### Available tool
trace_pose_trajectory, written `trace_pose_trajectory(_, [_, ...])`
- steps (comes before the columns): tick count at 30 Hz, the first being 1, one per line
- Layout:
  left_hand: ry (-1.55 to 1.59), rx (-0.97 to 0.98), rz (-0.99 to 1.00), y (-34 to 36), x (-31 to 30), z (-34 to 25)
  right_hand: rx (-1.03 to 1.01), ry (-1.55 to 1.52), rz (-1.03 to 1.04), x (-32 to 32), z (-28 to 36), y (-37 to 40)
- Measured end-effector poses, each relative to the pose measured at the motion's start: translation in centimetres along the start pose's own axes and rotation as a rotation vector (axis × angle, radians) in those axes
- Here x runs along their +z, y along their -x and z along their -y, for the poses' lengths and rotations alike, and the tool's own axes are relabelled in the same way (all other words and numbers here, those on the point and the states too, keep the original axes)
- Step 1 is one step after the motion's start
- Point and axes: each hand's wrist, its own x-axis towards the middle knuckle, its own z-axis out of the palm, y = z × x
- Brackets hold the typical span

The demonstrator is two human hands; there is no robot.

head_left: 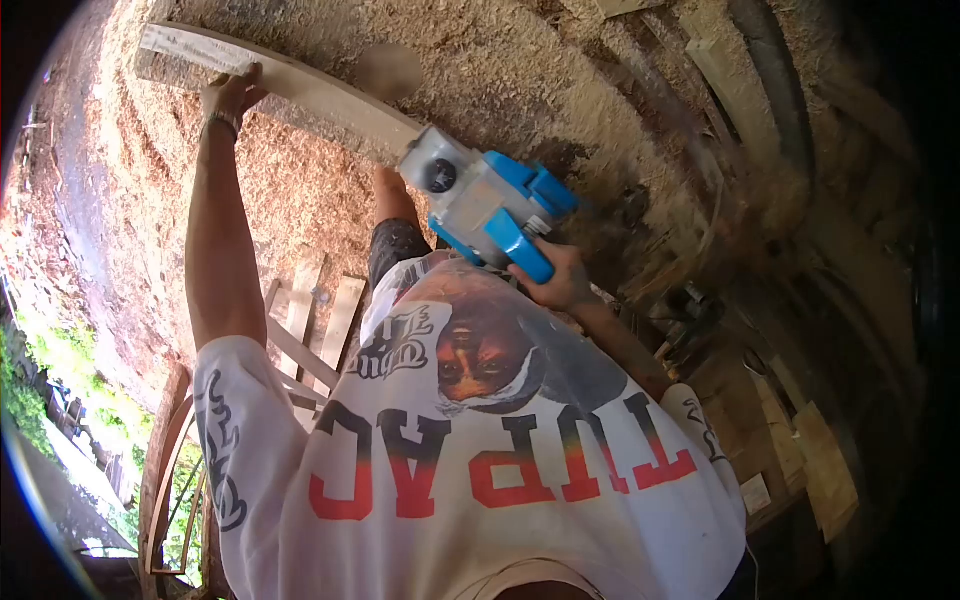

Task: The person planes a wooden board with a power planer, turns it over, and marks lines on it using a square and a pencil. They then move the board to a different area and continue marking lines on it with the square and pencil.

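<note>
Two hands are apart. In the upper left of the frame, the left hand (232,98) grips one wooden board (325,105); near centre, the right hand (560,275) holds one power tool (478,200).

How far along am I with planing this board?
Done, apparently: some planing, since shavings cover the ground, though other wood may account for them. In hand: your right hand holds the planer at the board's near end; your left hand touches it near the far end. Left: perhaps the whitish patch there; smoothness isn't clear.
</note>
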Motion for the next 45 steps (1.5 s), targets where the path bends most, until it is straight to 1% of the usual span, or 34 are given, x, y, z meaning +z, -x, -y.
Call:
trace_pose_trajectory(3, [0.031,0.009,0.022,-0.5,-0.3,0.4,-0.058,0.029,-0.044,1.7,2.2,-3.2])
trace_pose_trajectory(4, [0.039,0.015,0.016,1.0,0.3,-0.4,-0.078,0.037,-0.056,2.3,3.2,-4.4])
trace_pose_trajectory(6, [0.042,0.057,0.029,1.9,0.9,-0.7,-0.09,0.047,-0.055,3.0,5.9,-6.8])
trace_pose_trajectory(7, [0.047,0.082,0.031,1.5,0.4,-0.4,-0.086,0.051,-0.044,3.2,7.6,-8.4])
trace_pose_trajectory(8, [0.052,0.041,0.055,0.7,0.1,-0.1,-0.082,0.054,-0.028,3.4,9.0,-9.8])
trace_pose_trajectory(10, [0.019,0.058,0.133,-0.9,-0.5,0.9,-0.093,0.021,0.008,4.1,10.7,-12.8])
trace_pose_trajectory(11, [0.0,0.049,0.239,-0.7,-0.7,0.0,-0.101,0.005,0.026,4.5,11.8,-14.3])
trace_pose_trajectory(12, [-0.111,0.044,0.217,-0.2,-0.6,-0.8,-0.123,-0.04,-0.006,4.9,13.4,-15.7])
trace_pose_trajectory(13, [-0.172,0.018,0.244,2.0,-2.1,-1.9,-0.126,-0.044,-0.007,5.9,14.5,-16.0])
trace_pose_trajectory(15, [-0.194,0.021,0.282,1.6,-3.0,-3.4,-0.124,0.012,-0.041,6.7,16.8,-18.8])
trace_pose_trajectory(16, [-0.238,0.057,0.249,1.2,-3.4,-4.0,-0.135,0.018,-0.055,7.1,18.0,-20.3])
trace_pose_trajectory(19, [0.076,0.065,0.103,0.6,-7.1,-6.2,-0.231,0.071,-0.076,9.0,22.4,-24.8])
trace_pose_trajectory(20, [0.093,0.059,0.075,2.8,-7.7,-5.7,-0.242,0.043,-0.066,8.7,22.8,-24.0])
trace_pose_trajectory(23, [0.231,0.085,0.059,1.0,-10.0,-5.3,-0.229,0.062,-0.055,10.3,26.4,-28.7])
trace_pose_trajectory(24, [0.156,0.092,-0.021,2.8,-10.6,-5.7,-0.26,0.075,-0.085,11.5,27.7,-30.0])
trace_pose_trajectory(27, [0.201,-0.022,-0.055,3.7,-12.9,0.1,-0.359,0.075,-0.13,13.5,31.2,-32.7])
trace_pose_trajectory(29, [0.179,-0.06,-0.065,4.9,-13.7,4.1,-0.364,0.029,-0.097,14.7,33.7,-35.0])
trace_pose_trajectory(31, [0.195,-0.173,-0.081,6.3,-13.6,7.7,-0.402,-0.01,-0.061,15.7,35.9,-37.5])
trace_pose_trajectory(33, [0.226,-0.196,-0.107,8.7,-12.9,10.6,-0.422,-0.019,-0.071,17.0,37.4,-40.1])
trace_pose_trajectory(35, [0.243,-0.25,-0.082,10.4,-11.8,13.3,-0.419,-0.04,-0.063,18.1,38.3,-43.1])
trace_pose_trajectory(36, [0.259,-0.302,-0.066,10.7,-11.3,15.1,-0.527,-0.005,-0.152,19.1,38.5,-44.9])
trace_pose_trajectory(37, [0.273,-0.344,-0.052,10.4,-11.0,16.0,-0.458,0.001,-0.083,19.3,39.7,-45.9])
trace_pose_trajectory(39, [0.254,-0.307,-0.048,11.8,-10.2,15.9,-0.459,-0.017,-0.12,19.2,42.0,-46.9])
trace_pose_trajectory(40, [0.21,-0.285,-0.043,12.2,-9.8,15.3,-0.453,0.028,-0.133,19.2,42.2,-47.2])
trace_pose_trajectory(42, [0.215,-0.214,-0.012,12.0,-9.5,13.9,-0.434,0.122,-0.153,19.3,41.2,-47.3])
trace_pose_trajectory(44, [0.195,-0.159,0.053,11.6,-9.5,11.2,-0.439,-0.04,-0.103,17.6,38.9,-43.2])
trace_pose_trajectory(45, [0.23,-0.106,0.052,11.0,-9.2,10.7,-0.461,-0.051,-0.106,16.1,36.9,-39.8])
